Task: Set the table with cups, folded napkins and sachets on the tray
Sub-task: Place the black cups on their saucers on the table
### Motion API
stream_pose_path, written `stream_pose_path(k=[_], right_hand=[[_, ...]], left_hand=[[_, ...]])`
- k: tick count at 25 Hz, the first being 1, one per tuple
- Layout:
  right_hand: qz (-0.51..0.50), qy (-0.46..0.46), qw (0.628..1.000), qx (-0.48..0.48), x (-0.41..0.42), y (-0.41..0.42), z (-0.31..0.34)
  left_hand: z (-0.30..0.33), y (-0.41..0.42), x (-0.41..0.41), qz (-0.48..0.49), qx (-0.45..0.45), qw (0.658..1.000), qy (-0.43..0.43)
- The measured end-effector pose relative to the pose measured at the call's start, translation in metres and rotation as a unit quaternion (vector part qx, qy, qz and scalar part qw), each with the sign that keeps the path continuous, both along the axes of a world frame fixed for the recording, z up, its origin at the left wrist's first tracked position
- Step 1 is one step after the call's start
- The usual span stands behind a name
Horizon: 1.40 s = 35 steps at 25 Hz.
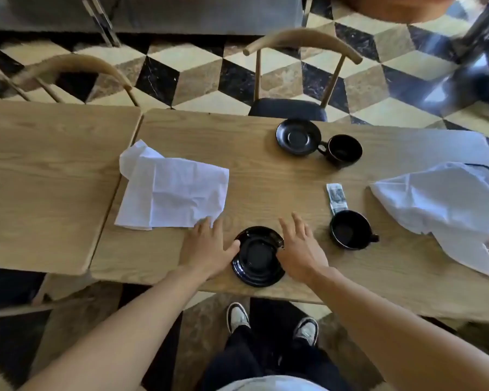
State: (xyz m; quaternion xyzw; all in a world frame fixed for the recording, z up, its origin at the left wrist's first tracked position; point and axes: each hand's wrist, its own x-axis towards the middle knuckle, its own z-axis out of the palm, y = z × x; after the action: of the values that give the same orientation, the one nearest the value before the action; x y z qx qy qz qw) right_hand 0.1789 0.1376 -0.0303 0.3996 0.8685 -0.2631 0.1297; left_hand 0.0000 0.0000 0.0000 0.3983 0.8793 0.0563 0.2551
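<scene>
both hands, left [209,246] and right [299,249], open, flanking near saucer [259,256] at lower centre, gripping nothing. cups [350,230] off saucers, napkins [175,190] unfolded, sachets [336,197] loose. mostly undone.

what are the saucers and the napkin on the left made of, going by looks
Near saucer and far saucer: probably glazed ceramic, black and glossy, with light glinting off the rims. Left napkin: looks like thin white paper, going by its sharp creases and crumpled corner, though thin cloth can't be ruled out.
</scene>
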Motion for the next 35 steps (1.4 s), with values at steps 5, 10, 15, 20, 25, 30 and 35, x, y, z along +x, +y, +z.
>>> stream_pose_path(k=[5,10,15,20,25,30,35], right_hand=[[-0.208,0.006,0.975,-0.080,0.011,-0.016,-0.033],[-0.278,0.047,0.949,-0.143,0.027,-0.030,-0.054],[-0.288,0.110,0.935,-0.174,0.026,-0.036,-0.064],[-0.305,0.123,0.926,-0.184,0.028,-0.030,-0.064],[-0.344,0.128,0.916,-0.160,0.045,-0.028,-0.065],[-0.360,0.123,0.913,-0.151,0.078,-0.020,-0.067],[-0.372,0.119,0.909,-0.145,0.096,-0.012,-0.067]], left_hand=[[-0.041,-0.009,0.018,0.165,0.047,0.968,-0.186],[-0.059,0.000,0.026,0.214,0.032,0.950,-0.223],[-0.068,0.006,0.027,0.204,0.024,0.956,-0.207],[-0.069,0.014,0.033,0.238,0.023,0.941,-0.240],[-0.058,0.023,0.054,0.268,0.036,0.921,-0.279],[-0.059,0.032,0.082,0.261,0.039,0.918,-0.297],[-0.062,0.043,0.098,0.245,0.032,0.920,-0.305]])
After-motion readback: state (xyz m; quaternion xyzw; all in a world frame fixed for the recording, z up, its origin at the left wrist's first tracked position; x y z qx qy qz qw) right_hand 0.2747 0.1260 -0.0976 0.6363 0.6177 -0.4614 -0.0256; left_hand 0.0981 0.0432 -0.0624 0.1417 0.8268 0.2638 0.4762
